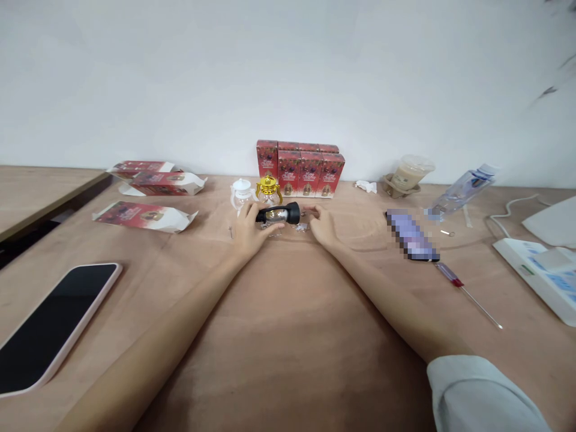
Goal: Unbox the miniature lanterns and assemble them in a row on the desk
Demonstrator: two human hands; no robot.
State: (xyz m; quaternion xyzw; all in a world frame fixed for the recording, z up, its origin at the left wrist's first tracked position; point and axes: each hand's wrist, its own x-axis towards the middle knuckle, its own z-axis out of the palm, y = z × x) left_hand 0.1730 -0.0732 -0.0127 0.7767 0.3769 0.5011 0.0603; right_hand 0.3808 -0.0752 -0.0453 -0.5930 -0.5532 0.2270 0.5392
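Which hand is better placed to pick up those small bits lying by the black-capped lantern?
Right, probably. The right hand lies open beside the small bits, while the left hand is already holding the lantern.

No text, brand or number can be read anywhere. The red boxes (300, 169) standing at the back of the worktop (288, 336) carry gold print on their fronts, too small and blurred to make out. The flattened red cartons (146, 215) lying to the left of those boxes bear the same unreadable print. To the right of the boxes, a phone screen (411, 235) is pixelated and the white device (540, 273) shows only blurred blue markings.
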